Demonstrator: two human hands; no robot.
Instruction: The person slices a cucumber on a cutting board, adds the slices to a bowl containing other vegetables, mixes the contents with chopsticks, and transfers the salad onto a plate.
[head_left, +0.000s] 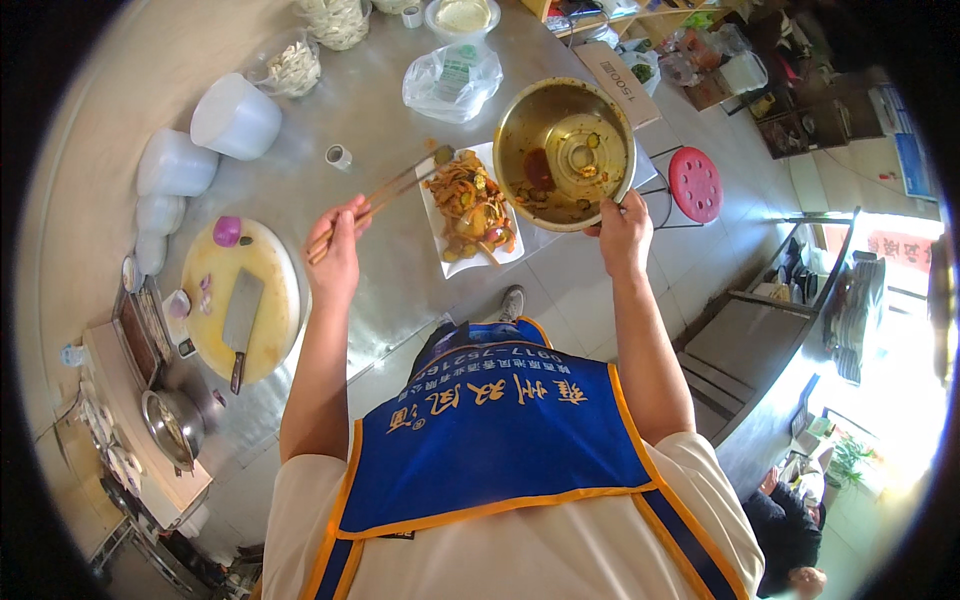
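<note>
My left hand (334, 244) grips a pair of chopsticks (397, 186), and a slice of cucumber (444, 154) shows at their tips. Below those tips lies a white rectangular plate (430, 211) heaped with a mixed dish of sliced vegetables (471, 206). With my right hand (624, 231) I hold a metal mixing bowl (517, 112) by its near rim, right beside the plate and tilted so its inside faces me. A little reddish sauce (537, 169) and several cucumber slices and scraps cling inside the bowl.
A round cutting board (281, 300) carries a cleaver (244, 300) and a piece of purple onion (227, 232). White plastic tubs (236, 116) line the wall side of the steel table (360, 112). A plastic bag (452, 82) lies beyond the plate. Right of the table stands a red stool (695, 184).
</note>
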